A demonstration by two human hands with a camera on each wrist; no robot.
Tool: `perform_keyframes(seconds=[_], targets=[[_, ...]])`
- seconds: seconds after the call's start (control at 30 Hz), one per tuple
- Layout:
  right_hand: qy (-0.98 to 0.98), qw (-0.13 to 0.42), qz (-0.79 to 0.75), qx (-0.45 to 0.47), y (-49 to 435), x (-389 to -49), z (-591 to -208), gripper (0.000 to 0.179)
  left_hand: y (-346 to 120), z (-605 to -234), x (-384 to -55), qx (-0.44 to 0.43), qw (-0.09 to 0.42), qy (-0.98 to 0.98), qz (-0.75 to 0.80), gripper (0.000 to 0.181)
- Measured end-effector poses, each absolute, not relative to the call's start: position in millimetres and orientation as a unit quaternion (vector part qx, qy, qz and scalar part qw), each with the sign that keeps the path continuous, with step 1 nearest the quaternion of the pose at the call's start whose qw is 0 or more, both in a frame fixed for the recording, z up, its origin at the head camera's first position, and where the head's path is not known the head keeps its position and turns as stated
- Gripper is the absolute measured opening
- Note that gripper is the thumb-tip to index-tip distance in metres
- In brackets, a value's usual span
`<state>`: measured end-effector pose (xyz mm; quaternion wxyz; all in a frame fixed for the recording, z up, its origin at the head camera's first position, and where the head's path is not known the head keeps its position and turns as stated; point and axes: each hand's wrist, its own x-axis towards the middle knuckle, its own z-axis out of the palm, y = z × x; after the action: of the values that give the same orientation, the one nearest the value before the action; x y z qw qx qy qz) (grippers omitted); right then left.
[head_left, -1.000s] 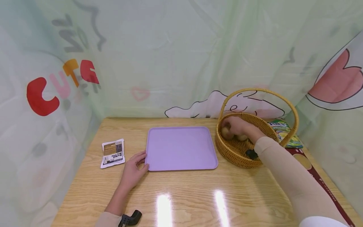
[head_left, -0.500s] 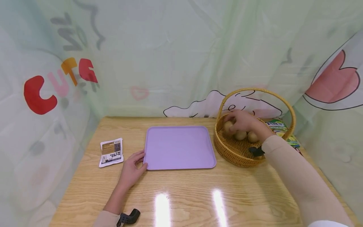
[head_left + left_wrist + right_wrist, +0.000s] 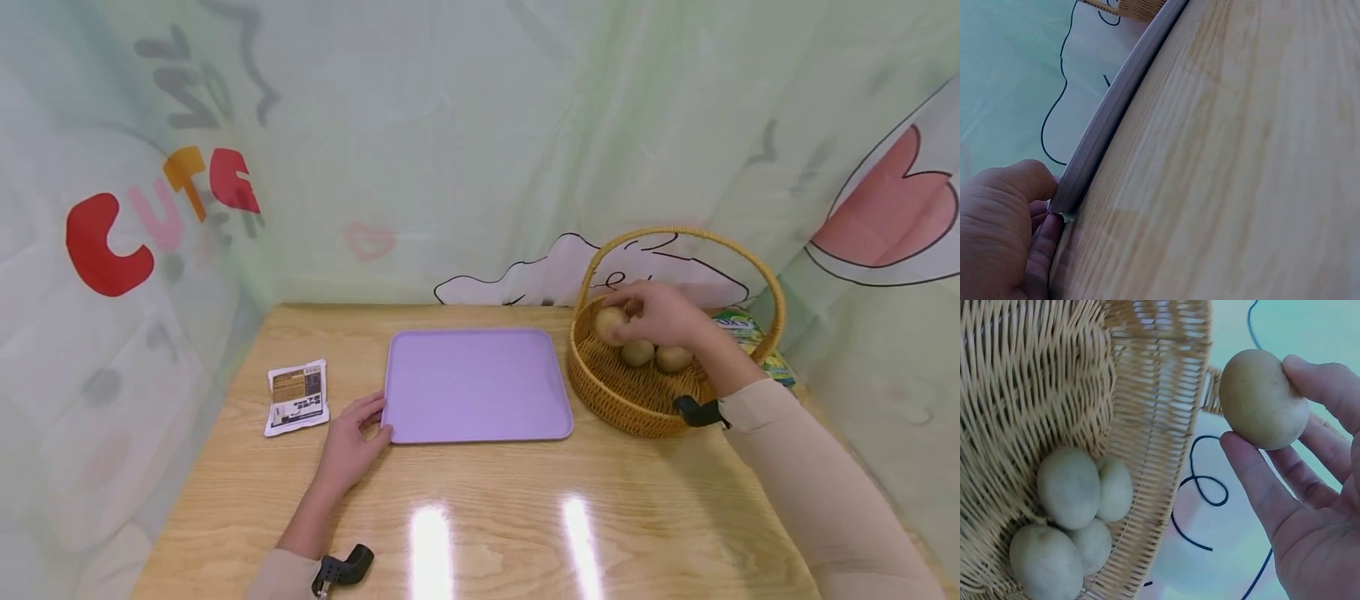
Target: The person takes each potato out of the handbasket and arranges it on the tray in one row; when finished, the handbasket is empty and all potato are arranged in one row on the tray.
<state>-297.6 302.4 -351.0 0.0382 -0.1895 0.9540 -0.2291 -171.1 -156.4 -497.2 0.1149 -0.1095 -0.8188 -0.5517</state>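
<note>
My right hand [image 3: 663, 315] holds a tan, lightly speckled potato [image 3: 1261, 400] between its thumb and fingers. It is over the far left part of a round wicker basket [image 3: 611, 410]. Several more potatoes [image 3: 1067, 487] lie grouped on the basket's floor, as the right wrist view shows. At the near left corner of a flat purple tray [image 3: 480, 383], my left hand [image 3: 351, 443] pinches the rim with thumb and fingers. Close up in the left wrist view, the tray's edge [image 3: 1105, 115] runs away from that hand along the wooden table.
A white-edged sealed packet [image 3: 297, 398] lies left of the tray. The basket's tall arched handle [image 3: 686, 231] rises over the right arm. Behind the basket lies a green and yellow packet [image 3: 738, 327]. A printed cloth [image 3: 480, 150] hangs behind the table.
My right hand has risen slightly and shifted right with the potato, bringing it and other potatoes into fuller view. My left hand stays at the tray's corner.
</note>
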Motion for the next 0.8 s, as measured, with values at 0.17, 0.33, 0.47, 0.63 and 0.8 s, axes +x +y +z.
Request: perform_keyframes(seconds=[0.17, 0.33, 0.47, 0.63, 0.8], targets=[[0.949, 0.024, -0.257, -0.180, 294, -289, -350, 0.053, -159, -514, -180, -0.110, 0.119, -0.814, -0.558, 0.041], [0.939, 0.020, -0.289, -0.184, 281, -284, -352, 0.056, -166, -530, -187, -0.108, 0.114, -0.812, -0.562, 0.042], [0.932, 0.009, -0.306, -0.194, 268, -284, -358, 0.052, -169, -533, -189, -0.113, 0.116, -0.813, -0.559, 0.042], [0.928, 0.007, -0.320, -0.192, 251, -281, -364, 0.052, -169, -533, -189, -0.119, 0.119, -0.815, -0.554, 0.042], [0.914, 0.017, -0.354, -0.197, 233, -277, -367, 0.051, -168, -533, -190, -0.116, 0.114, -0.815, -0.556, 0.043]])
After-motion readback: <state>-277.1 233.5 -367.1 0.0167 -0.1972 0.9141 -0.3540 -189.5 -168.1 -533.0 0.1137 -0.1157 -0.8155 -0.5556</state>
